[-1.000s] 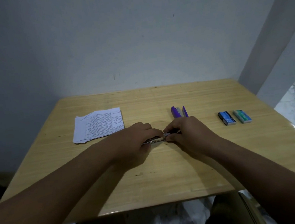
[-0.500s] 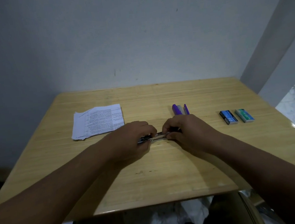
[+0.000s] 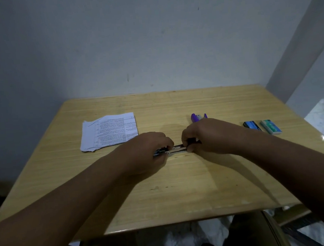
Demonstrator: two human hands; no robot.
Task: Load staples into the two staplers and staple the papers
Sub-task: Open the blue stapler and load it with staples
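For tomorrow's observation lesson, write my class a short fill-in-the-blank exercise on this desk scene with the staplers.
1. Both hands, left hand and right hand, hold one ____ between them.
2. The papers lie to the ____ of the hands.
3. The second stapler, behind the right hand, is coloured ____.
4. The number of small staple boxes at the right is ____.

Missing words: stapler; left; purple; two
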